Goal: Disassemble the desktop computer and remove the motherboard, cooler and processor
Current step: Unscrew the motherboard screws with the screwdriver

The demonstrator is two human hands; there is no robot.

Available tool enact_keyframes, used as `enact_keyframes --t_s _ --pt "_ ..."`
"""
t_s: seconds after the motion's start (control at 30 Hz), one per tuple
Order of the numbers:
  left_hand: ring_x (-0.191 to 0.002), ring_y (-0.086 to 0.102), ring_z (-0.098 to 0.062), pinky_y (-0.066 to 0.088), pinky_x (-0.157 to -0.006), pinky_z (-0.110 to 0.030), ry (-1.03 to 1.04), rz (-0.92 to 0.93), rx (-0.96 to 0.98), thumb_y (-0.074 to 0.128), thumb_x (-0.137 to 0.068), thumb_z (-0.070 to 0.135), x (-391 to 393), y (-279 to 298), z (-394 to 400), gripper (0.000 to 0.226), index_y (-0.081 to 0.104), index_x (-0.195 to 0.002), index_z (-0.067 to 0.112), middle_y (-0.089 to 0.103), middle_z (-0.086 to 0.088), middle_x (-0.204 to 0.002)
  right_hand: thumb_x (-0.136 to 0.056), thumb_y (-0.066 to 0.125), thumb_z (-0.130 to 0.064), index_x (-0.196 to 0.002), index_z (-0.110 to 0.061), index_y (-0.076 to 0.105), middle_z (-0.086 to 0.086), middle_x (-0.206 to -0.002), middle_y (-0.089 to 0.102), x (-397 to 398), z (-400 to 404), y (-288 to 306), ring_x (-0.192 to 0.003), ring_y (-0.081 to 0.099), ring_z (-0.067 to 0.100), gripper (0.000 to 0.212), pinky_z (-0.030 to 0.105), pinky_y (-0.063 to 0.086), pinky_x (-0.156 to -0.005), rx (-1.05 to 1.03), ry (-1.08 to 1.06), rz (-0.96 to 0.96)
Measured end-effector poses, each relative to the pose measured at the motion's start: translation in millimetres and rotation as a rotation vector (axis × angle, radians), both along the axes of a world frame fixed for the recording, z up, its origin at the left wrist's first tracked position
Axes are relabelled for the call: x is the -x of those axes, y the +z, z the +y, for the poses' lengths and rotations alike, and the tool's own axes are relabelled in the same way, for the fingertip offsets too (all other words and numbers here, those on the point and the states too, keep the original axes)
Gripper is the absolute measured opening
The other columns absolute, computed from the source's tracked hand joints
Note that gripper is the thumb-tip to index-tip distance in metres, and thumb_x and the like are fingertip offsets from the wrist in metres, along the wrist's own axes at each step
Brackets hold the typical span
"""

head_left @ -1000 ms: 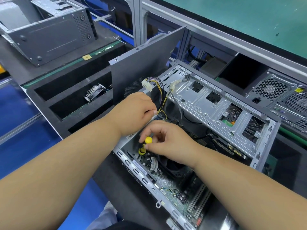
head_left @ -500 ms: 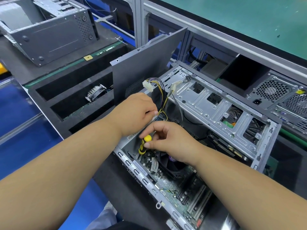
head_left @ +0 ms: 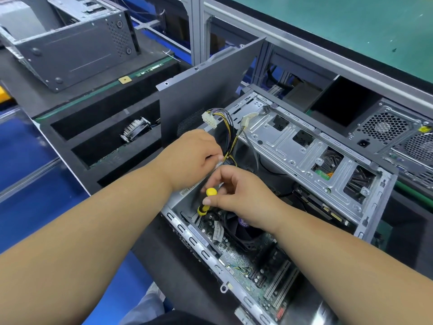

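Right hand (head_left: 243,195) pinches the yellow screwdriver (head_left: 206,200), its tip hidden; left hand (head_left: 189,158) seemingly grips the cables (head_left: 228,146).

The dark surface (head_left: 178,261) carries the open computer case (head_left: 304,146). A 2nd case (head_left: 70,55) lies on it far left, well apart.

Look up to your far left: another grey case (head_left: 70,50) lies on the dark bench (head_left: 28,95). Near it sits a small tan square (head_left: 124,80) on a green strip. Below that, a black tray (head_left: 98,141) has long slots, and a metal heatsink (head_left: 136,131) rests in one slot. To your right stands a box with round fan grilles (head_left: 396,134). A green mat (head_left: 351,26) covers the shelf above. The floor (head_left: 21,146) is blue.
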State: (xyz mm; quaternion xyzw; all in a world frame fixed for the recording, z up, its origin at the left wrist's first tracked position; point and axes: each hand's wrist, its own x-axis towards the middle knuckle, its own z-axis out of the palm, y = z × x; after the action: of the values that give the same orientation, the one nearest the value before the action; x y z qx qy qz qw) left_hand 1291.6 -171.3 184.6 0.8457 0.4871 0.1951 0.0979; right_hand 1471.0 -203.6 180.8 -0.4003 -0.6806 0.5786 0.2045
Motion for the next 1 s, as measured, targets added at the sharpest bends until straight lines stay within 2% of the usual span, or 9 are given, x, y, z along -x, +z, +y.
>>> enact_keyframes --t_s 0.07,0.17,0.23,0.33,0.47,0.63,0.77,0.83,1.0 --pt "-0.085 0.054 -0.021 0.044 -0.085 -0.040 -0.004 0.007 -0.005 0.059 -0.093 0.018 0.4 0.0 0.6 0.015 0.072 -0.086 0.014 0.062 0.000 -0.081 -0.082 0.076 -0.004 -0.094 -0.013 0.068 -0.004 -0.072 0.067 -0.4 -0.2 -0.3 -0.066 0.058 0.012 0.017 0.029 0.049 -0.072 0.012 0.009 0.003" --pt "-0.083 0.053 -0.019 0.045 -0.085 -0.040 -0.007 0.009 -0.007 0.058 -0.093 0.019 0.2 -0.6 1.0 0.016 0.071 -0.084 0.015 0.061 0.001 -0.079 -0.089 0.065 0.001 -0.097 -0.015 0.071 -0.010 -0.068 0.062 -2.1 -2.2 1.1 -0.069 0.062 0.012 0.019 0.022 0.049 -0.074 0.039 0.052 0.017" --pt "-0.083 0.052 -0.019 0.044 -0.085 -0.040 -0.008 0.011 0.001 0.058 -0.093 0.020 0.0 -0.6 1.1 0.016 0.071 -0.084 0.015 0.061 0.001 -0.079 -0.087 0.065 0.003 -0.093 -0.017 0.071 -0.002 -0.082 0.062 -2.2 -3.7 3.1 -0.069 0.058 0.012 0.021 0.019 0.046 -0.072 0.015 0.073 0.035" --pt "-0.082 0.052 -0.019 0.044 -0.084 -0.040 -0.011 0.008 0.002 0.058 -0.094 0.019 0.1 -0.4 1.2 0.016 0.071 -0.085 0.014 0.060 0.001 -0.079 -0.083 0.076 -0.007 -0.089 -0.016 0.072 0.011 -0.100 0.056 -0.7 -5.0 3.4 -0.068 0.052 0.012 0.012 0.019 0.045 -0.069 -0.084 0.089 0.015" --pt "-0.084 0.053 -0.020 0.045 -0.085 -0.040 -0.002 -0.008 0.000 0.059 -0.093 0.018 0.9 -0.2 1.0 0.015 0.072 -0.087 0.014 0.061 0.001 -0.080 -0.079 0.079 -0.008 -0.093 -0.018 0.066 -0.017 -0.073 0.059 -0.1 -3.8 0.4 -0.057 0.050 0.003 0.022 0.013 0.043 -0.058 -0.033 0.033 0.002" --pt "-0.084 0.053 -0.020 0.044 -0.085 -0.039 0.002 -0.008 0.004 0.059 -0.094 0.019 -0.1 -1.0 0.6 0.017 0.073 -0.087 0.014 0.062 0.001 -0.080 -0.084 0.073 -0.007 -0.094 -0.022 0.069 -0.005 -0.067 0.061 -2.5 -0.7 -1.9 -0.063 0.055 0.009 0.018 0.021 0.044 -0.065 -0.014 0.024 -0.039" --pt "-0.084 0.053 -0.020 0.043 -0.085 -0.037 0.003 -0.012 0.000 0.060 -0.093 0.019 -0.3 -0.6 0.6 0.016 0.073 -0.087 0.014 0.062 0.000 -0.080 -0.079 0.076 -0.004 -0.088 -0.019 0.070 -0.001 -0.093 0.055 -1.6 -5.0 0.3 -0.064 0.054 0.009 0.019 0.017 0.043 -0.064 -0.095 0.047 -0.009" --pt "-0.084 0.053 -0.020 0.043 -0.085 -0.037 0.001 -0.006 -0.005 0.059 -0.093 0.019 0.0 -0.5 0.6 0.016 0.073 -0.087 0.014 0.062 0.001 -0.079 -0.075 0.083 -0.010 -0.084 -0.015 0.069 0.002 -0.097 0.052 -0.4 -5.9 0.2 -0.064 0.054 0.011 0.018 0.017 0.044 -0.064 -0.128 0.028 -0.001" --pt "-0.085 0.053 -0.020 0.044 -0.084 -0.037 0.008 -0.010 -0.011 0.060 -0.093 0.018 -0.2 -1.1 -0.1 0.015 0.073 -0.086 0.015 0.062 0.001 -0.080 -0.076 0.082 -0.011 -0.090 -0.024 0.068 -0.011 -0.084 0.060 -0.9 -1.8 -2.4 -0.066 0.056 0.011 0.024 0.015 0.045 -0.065 -0.147 -0.022 -0.049"
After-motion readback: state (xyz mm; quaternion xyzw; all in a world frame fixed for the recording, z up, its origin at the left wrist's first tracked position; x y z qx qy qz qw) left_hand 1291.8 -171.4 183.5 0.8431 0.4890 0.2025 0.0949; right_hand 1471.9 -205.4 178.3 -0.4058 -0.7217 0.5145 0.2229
